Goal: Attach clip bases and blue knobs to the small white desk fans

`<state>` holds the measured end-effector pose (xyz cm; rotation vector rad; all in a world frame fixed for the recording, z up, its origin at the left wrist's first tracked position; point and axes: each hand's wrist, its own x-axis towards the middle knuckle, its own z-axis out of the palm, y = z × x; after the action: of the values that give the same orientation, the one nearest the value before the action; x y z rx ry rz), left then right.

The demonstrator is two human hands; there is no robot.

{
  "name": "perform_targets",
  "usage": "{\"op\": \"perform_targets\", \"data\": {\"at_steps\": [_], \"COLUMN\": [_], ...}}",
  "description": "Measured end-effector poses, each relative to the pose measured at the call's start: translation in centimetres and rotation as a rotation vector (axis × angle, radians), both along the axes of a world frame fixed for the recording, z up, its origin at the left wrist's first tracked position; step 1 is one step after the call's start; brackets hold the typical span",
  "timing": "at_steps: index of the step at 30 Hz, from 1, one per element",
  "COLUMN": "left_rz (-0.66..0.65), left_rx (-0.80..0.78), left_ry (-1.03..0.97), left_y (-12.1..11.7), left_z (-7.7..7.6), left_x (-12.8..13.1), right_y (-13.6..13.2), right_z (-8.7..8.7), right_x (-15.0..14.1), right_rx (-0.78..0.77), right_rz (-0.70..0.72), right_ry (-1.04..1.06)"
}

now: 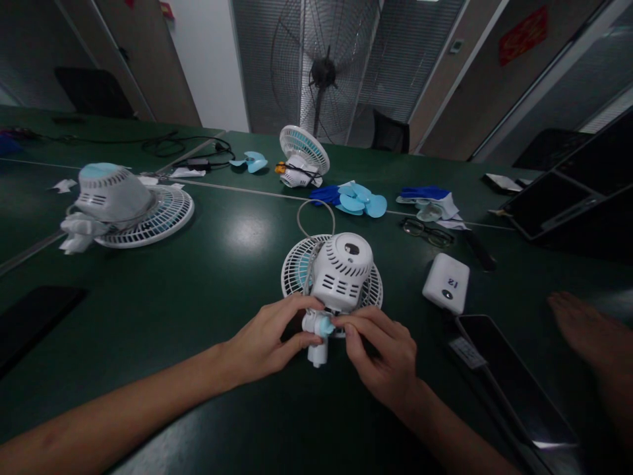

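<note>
Head view: across the green table (198,310), a small white fan (343,270) lies face down, pale-blue blades (302,267) inside its round grille (376,290). At its near end, the left hand (267,336) has thumb and forefinger parted just enough to grip the white clamp (317,353). The right hand's (388,349) forefinger meets the blue knob (325,326), thumb close by; whether they pinch it, I can't tell.

My one feed sits on the wearer's head, looking forward and steeply down over a glossy dark green table (222,284); bare left hand (279,336) and bare right hand (383,356) close, low centre; black wire-caged standing fan (323,71) far off, top of view
</note>
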<state>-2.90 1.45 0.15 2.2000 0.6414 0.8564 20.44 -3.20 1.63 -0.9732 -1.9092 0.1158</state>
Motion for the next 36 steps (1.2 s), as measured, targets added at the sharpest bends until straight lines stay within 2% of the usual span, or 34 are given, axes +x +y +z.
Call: {"op": "perform_targets", "data": {"at_steps": [7, 13, 23, 31, 36], "left_rz": [0.002, -0.001, 0.01, 0.023, 0.029], "left_rx": [-0.013, -0.003, 0.0, -0.017, 0.001], "left_ry": [-0.003, -0.008, 0.01, -0.003, -0.045], "left_y": [0.04, 0.04, 0.01, -0.1, -0.16], "left_z": [-0.02, -0.06, -0.17, -0.33, 0.3], "left_x": [-0.09, -0.08, -0.09, -0.13, -0.05], "right_y": [-0.23, -0.45, -0.17, -0.07, -0.54], "right_z": [-0.3, -0.25, -0.16, -0.36, -0.84], "right_x": [0.1, 0.37, 0.3, 0.36, 0.27], "right_rx": [0.013, 0.059, 0.021, -0.015, -0.025], "right_rz": [0.015, 0.105, 0.035, 0.039, 0.145], "right_ry": [-0.012, -0.031, -0.018, -0.001, -0.042]}}
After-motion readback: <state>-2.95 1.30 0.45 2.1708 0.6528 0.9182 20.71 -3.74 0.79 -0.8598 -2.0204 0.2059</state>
